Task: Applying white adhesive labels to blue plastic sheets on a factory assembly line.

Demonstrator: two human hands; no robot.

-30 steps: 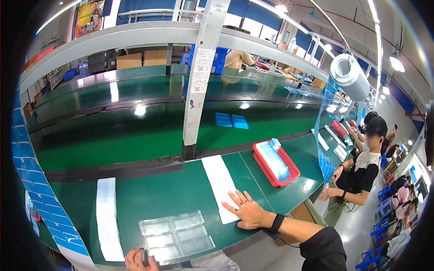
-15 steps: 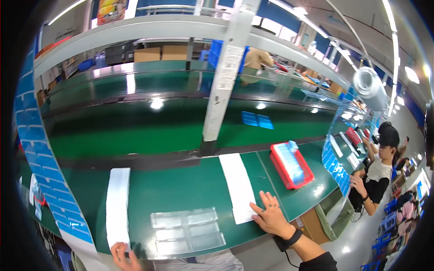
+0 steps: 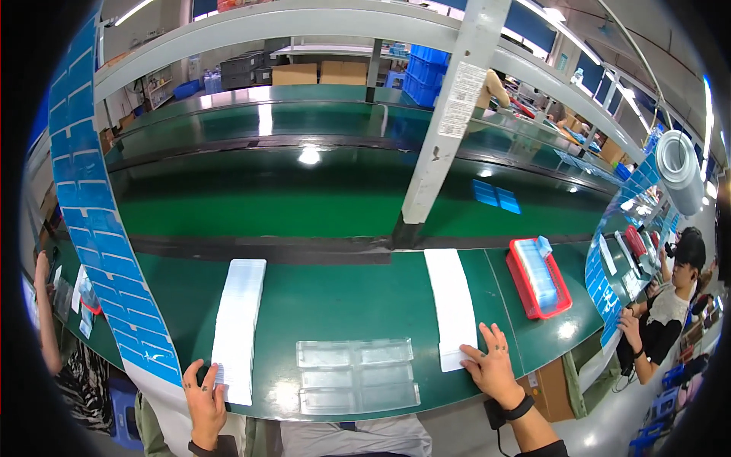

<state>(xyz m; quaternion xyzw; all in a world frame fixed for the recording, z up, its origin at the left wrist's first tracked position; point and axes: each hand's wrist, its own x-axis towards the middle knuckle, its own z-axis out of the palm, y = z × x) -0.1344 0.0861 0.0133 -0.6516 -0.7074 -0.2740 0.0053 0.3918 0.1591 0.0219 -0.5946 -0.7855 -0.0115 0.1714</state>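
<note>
Two long rows of overlapping white cards lie on the green worktable [image 3: 343, 305]. At the near end of the left row [image 3: 240, 327], my left hand [image 3: 204, 402] rests its fingers against the edge, thumb and fingers apart. My right hand [image 3: 495, 369] is open beside the near end of the right row [image 3: 454, 305], its thumb touching the bottom card and its fingers spread. Between the rows, near the front edge, lie clear plastic trays [image 3: 358, 376] set in two columns. Neither hand lifts anything.
A red basket [image 3: 560, 311] of film-covered pieces stands to the right. Blue film strips hang at left [image 3: 114, 251] and right [image 3: 601, 293], the right one below a clear roll [image 3: 680, 171]. A white post [image 3: 449, 129] rises behind. A co-worker [image 3: 666, 305] works at right.
The view has swung left, so the scene shifts right. My left hand has come up along the left row's near end. My right hand stays by the right row's near end.
</note>
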